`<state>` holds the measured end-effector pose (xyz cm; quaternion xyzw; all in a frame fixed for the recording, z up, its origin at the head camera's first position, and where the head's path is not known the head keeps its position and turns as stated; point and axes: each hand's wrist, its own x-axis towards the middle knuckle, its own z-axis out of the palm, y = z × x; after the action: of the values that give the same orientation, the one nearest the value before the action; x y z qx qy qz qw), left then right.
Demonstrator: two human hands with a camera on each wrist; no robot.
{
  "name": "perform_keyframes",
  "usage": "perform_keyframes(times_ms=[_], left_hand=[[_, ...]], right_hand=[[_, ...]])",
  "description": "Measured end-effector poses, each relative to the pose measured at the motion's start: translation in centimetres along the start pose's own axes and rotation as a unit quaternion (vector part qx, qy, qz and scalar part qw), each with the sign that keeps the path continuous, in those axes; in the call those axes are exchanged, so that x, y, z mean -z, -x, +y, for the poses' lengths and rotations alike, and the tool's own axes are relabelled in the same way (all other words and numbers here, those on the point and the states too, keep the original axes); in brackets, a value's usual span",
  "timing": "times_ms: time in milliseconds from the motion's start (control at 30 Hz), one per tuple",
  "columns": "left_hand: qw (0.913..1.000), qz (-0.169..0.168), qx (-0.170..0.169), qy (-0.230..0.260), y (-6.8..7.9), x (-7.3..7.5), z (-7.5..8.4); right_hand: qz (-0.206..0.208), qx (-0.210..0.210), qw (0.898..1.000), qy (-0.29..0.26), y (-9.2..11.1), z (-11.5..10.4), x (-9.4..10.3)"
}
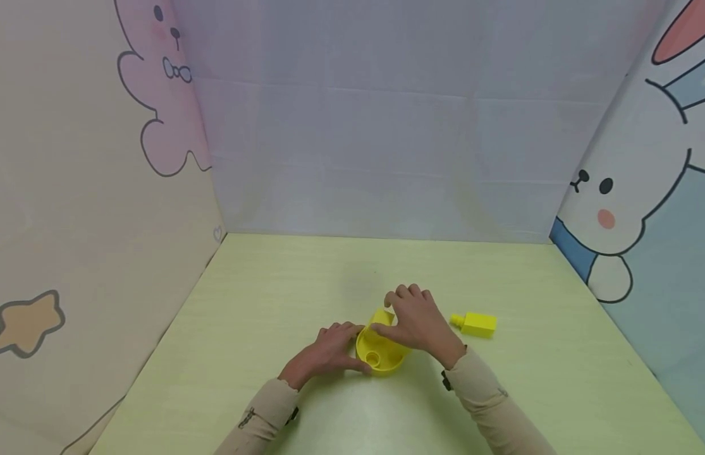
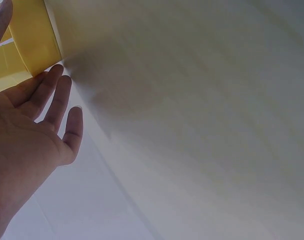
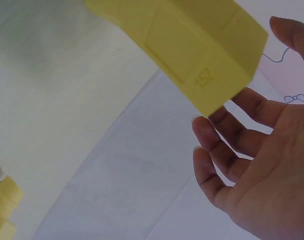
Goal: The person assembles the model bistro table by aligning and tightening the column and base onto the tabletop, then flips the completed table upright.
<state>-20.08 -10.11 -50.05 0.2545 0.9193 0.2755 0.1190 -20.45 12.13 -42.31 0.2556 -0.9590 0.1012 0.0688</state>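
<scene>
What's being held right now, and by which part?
The left hand holds the round yellow container by its outer side. Whether the right hand grips the yellow block at its fingers is unclear.

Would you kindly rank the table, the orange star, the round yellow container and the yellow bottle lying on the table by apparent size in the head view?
Largest to smallest:
1. Table
2. Orange star
3. Round yellow container, partly hidden
4. Yellow bottle
</scene>
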Motion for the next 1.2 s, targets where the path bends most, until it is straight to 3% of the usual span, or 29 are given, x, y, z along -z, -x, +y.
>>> perform_keyframes(times_ms=[300,433,533,767,1100,1200], left_hand=[[1.0,0.0,-0.002,-0.001,0.1,0.2,0.0],[1.0,0.002,-0.007,0.001,0.2,0.2,0.0],[1.0,0.001,-0.005,0.004,0.1,0.2,0.0],[1.0,-0.001,0.009,0.003,-0.1,0.0,0.0],[1.0,0.004,0.003,0.005,-0.1,-0.1,0.0],[1.0,0.006,0.003,0.002,-0.1,-0.1,0.0]], right_hand=[[-0.018,-0.011,0.999,0.025,-0.1,-0.6,-0.3],[-0.003,-0.005,0.999,0.041,0.0,-0.8,-0.5],[-0.004,0.006,1.0,0.021,0.3,-0.6,-0.1],[-0.048,0.042,0.998,-0.019,0.5,0.1,0.8],[0.015,0.038,0.999,-0.006,0.1,-0.4,-0.4],[0.015,0.032,0.999,0.006,0.1,-0.7,-0.7]])
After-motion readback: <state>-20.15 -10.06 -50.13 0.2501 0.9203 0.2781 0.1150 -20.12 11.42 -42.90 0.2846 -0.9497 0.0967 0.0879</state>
